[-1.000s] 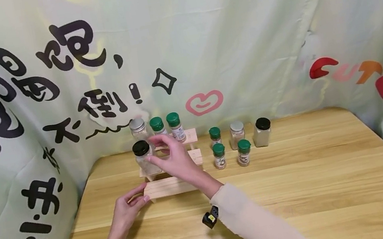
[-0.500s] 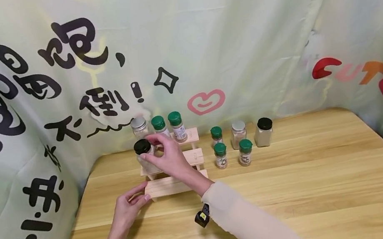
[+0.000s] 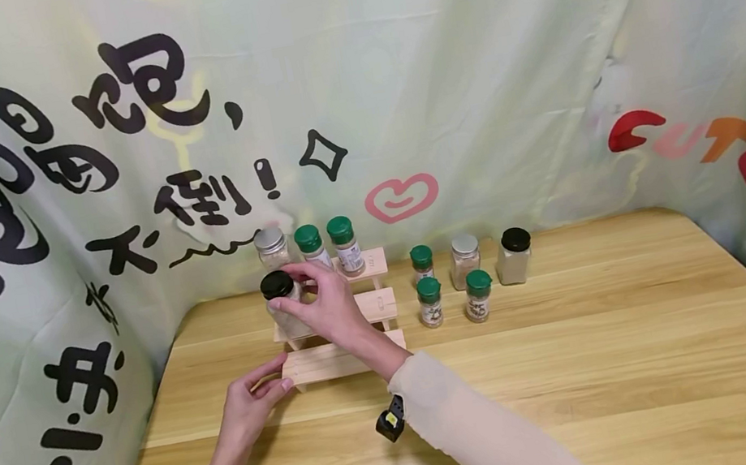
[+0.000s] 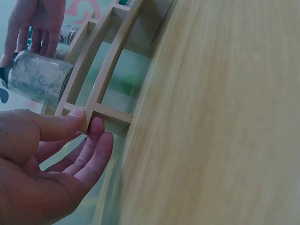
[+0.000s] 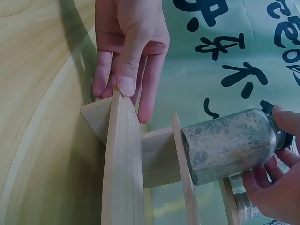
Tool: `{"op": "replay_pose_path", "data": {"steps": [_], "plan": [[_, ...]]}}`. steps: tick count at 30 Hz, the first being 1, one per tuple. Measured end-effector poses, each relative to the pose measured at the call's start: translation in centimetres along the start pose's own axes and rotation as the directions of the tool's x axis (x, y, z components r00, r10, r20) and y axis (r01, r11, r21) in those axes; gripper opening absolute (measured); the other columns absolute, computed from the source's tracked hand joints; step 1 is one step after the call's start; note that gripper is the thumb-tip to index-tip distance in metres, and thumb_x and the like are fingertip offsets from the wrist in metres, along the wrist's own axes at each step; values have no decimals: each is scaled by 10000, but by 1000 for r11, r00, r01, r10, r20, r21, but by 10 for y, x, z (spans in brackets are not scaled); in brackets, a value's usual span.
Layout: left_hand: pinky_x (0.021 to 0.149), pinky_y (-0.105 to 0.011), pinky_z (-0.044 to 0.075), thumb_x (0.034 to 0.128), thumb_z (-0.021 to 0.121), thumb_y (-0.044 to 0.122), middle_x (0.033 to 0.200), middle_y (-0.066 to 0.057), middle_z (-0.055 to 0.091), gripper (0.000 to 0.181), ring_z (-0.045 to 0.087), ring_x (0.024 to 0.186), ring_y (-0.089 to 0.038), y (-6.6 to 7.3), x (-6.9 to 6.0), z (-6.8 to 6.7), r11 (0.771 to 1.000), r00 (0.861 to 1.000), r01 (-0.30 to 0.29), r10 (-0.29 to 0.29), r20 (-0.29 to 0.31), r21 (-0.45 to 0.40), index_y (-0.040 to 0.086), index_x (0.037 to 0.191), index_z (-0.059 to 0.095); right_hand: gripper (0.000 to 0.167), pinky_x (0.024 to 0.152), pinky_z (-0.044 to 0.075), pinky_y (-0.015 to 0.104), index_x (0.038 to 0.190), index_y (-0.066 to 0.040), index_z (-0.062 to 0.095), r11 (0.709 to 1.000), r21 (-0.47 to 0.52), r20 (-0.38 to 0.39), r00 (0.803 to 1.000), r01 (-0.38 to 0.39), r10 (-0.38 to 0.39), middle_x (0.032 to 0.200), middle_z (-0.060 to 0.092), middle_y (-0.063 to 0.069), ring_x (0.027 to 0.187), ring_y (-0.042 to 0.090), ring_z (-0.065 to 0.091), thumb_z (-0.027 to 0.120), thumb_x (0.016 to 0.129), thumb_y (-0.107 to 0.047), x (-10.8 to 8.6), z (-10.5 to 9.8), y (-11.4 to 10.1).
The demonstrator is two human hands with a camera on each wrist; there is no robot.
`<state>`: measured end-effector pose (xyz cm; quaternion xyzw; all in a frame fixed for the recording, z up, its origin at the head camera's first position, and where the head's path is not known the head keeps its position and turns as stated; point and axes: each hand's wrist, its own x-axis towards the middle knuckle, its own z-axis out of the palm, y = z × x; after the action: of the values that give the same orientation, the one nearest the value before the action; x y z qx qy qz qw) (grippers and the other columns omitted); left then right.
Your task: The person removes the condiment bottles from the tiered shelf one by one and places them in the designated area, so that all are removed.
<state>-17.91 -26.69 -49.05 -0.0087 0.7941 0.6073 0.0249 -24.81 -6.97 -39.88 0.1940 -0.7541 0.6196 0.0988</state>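
Note:
A small wooden three-step rack (image 3: 335, 360) stands on the table. My left hand (image 3: 248, 405) pinches the left end of its lowest step; in the left wrist view the thumb lies on top with the fingers beneath. My right hand (image 3: 333, 305) grips a clear jar with a black lid (image 3: 278, 285) near its top, the jar upright at the left end of the middle step. In the right wrist view the jar (image 5: 229, 145), pale inside, has its base against that step. Behind it, on the top step, are a silver-lidded jar (image 3: 272, 248) and two green-capped spice bottles (image 3: 348, 249).
Right of the rack, on the wooden table (image 3: 587, 361), stand several containers: green-capped spice bottles (image 3: 430, 305), a silver-lidded jar (image 3: 466, 265) and another black-lidded jar (image 3: 514, 260). A printed curtain (image 3: 503, 79) hangs close behind the table.
My right forearm has shifted slightly left and down, while the hand stays on the black-lidded jar. The view has drifted a little. My left hand keeps its hold on the rack.

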Motion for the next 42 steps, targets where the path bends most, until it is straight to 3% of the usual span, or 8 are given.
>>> {"op": "replay_pose_path", "data": {"steps": [14,22,37,42], "plan": [[852,-218,582,954,712,0,1440,-213,575,445,689,1044,-113,-2,-2,0,1000,1000,-1,1,1,-4,-62,1381,605,430,962,550,268,1248,-63,698,1000,3,32,999,23,-23,1160,719,70,1087,152,645,860,856,-138,-4,-4,-2],[854,-205,575,955,715,7,1449,-195,571,446,688,1044,-115,1,-3,0,1000,1000,19,-19,-8,-2,-54,1383,606,425,992,551,352,1253,-76,693,999,32,80,996,41,-43,1161,709,40,1102,134,632,852,868,-157,-14,-10,-2],[874,-228,578,957,710,1,1453,-189,571,448,650,1178,-305,0,0,-1,998,999,26,-25,-21,51,-31,1392,608,429,987,548,297,1255,-77,684,996,80,113,992,41,-50,1158,702,29,1113,181,649,851,872,-177,-32,-36,-2],[867,-228,581,962,708,13,1468,-213,549,455,663,1147,-285,2,-1,0,999,1000,21,-21,-12,34,-45,1398,595,443,1007,542,338,1284,-72,674,994,105,105,993,41,-52,1169,692,30,1131,200,636,840,882,-160,-42,-50,-4]]}}
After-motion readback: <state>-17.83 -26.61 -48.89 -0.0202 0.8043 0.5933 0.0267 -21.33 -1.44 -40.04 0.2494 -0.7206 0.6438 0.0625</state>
